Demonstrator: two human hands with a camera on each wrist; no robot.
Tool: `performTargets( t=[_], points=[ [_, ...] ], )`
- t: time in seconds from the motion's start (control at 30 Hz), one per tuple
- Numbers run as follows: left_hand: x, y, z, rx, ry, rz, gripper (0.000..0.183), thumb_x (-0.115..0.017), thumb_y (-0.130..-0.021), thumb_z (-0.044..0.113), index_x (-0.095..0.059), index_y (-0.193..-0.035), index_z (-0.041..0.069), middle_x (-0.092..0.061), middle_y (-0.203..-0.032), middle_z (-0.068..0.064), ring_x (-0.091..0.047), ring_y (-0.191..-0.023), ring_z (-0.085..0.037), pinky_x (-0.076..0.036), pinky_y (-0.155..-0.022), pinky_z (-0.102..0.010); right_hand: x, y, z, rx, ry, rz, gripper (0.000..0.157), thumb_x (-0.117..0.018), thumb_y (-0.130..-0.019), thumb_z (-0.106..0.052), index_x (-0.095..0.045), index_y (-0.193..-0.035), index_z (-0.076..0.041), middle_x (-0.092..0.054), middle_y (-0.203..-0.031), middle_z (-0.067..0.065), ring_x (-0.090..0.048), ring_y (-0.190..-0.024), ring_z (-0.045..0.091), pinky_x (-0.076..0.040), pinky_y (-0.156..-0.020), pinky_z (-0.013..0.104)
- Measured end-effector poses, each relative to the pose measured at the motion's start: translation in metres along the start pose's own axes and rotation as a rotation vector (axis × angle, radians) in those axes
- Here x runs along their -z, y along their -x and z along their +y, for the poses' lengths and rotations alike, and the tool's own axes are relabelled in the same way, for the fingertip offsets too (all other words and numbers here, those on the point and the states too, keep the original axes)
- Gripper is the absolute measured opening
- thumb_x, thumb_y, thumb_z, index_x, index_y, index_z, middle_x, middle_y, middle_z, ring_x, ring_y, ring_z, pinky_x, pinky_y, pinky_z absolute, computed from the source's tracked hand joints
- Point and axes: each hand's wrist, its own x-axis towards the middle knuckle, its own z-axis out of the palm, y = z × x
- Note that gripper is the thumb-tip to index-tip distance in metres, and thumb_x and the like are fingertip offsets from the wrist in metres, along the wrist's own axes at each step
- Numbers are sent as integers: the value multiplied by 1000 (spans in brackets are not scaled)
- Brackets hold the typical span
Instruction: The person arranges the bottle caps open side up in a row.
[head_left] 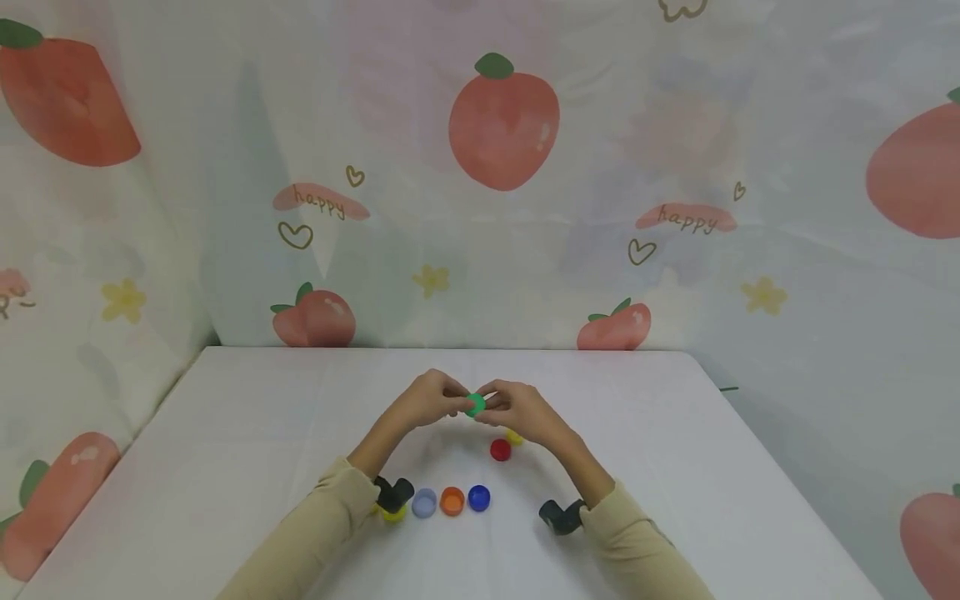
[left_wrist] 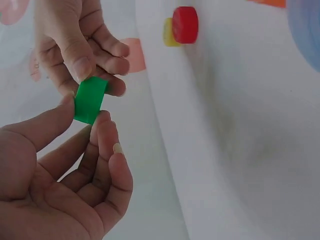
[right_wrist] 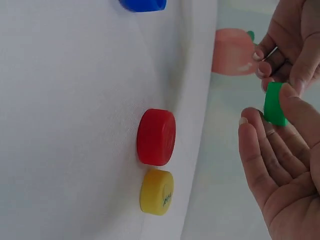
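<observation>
A green bottle cap (head_left: 475, 405) is held up over the table between both hands. My left hand (head_left: 429, 398) pinches one side of it between thumb and fingertips, as the left wrist view shows. From the other side, my right hand (head_left: 522, 410) pinches the same cap with thumb and fingers. The cap is tilted on its edge, its ridged side wall (left_wrist: 90, 100) turned to the left wrist camera. Below the right hand, a red cap (right_wrist: 156, 137) and a yellow cap (right_wrist: 157, 192) lie side by side on the table.
Nearer the front, a blue cap (head_left: 478, 498), an orange cap (head_left: 452, 502) and a pale blue cap (head_left: 424, 503) form a row. At its left end, the black left wrist camera (head_left: 394, 493) partly covers a yellow cap (head_left: 393, 514). A printed cloth (head_left: 510, 275) hangs behind the white table (head_left: 247, 433).
</observation>
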Motion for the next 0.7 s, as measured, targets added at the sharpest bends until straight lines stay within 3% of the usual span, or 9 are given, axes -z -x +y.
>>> performTargets(
  t=[0.17, 0.37, 0.7],
  points=[
    [-3, 8, -1, 5, 17, 3, 27, -69, -87, 25, -71, -103, 4, -69, -90, -2, -62, -77, -14, -51, -74, -34, -1, 2, 2, -63, -108, -20, 32, -67, -88, -28, -62, -112, -7, -70, -93, 3, -68, -81, 19, -53, -78, 34],
    [-6, 16, -2, -6, 24, 0, 25, -68, -88, 23, -70, -103, 3, -68, -90, -2, -63, -79, -17, -51, -74, -35, -1, 8, 1, -58, -186, -61, 36, -65, -90, -27, -64, -115, -1, -70, -91, 6, -68, -82, 26, -53, -78, 34],
    [-13, 24, -2, -49, 24, 28, 22, -68, -88, 22, -68, -103, 5, -64, -86, 2, -60, -76, -14, -51, -70, -31, -2, 18, -6, -101, -283, -64, 33, -67, -89, -25, -64, -111, 0, -69, -92, 8, -67, -82, 22, -53, -78, 35]
  ],
)
